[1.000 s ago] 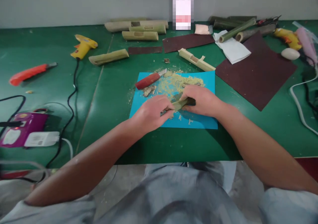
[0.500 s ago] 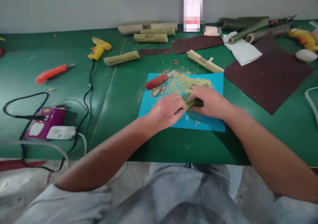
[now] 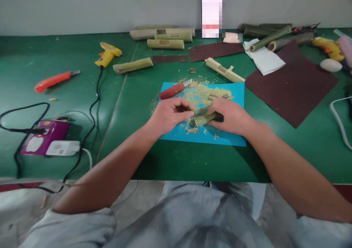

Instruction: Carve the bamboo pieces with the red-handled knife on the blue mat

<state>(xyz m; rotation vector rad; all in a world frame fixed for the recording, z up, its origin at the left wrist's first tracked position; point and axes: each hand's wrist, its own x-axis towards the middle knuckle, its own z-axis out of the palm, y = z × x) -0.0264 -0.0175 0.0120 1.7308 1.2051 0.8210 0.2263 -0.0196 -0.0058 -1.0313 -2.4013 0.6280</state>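
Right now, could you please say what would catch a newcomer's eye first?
Probably the blue sheet mid-picture on the green table, strewn with pale shavings. Over it, the right hand grips a bamboo piece. A red-handled knife lies at the sheet's far left corner, a yellow glue gun further left.

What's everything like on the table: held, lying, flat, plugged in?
Bamboo piece, in the right hand
Left hand, curled, grip unclear
Red knife, lying, uncovered
Blue sheet, flat, strewn with shavings
Orange cutter, lying
Yellow glue gun, lying
Purple box, cable plugged in
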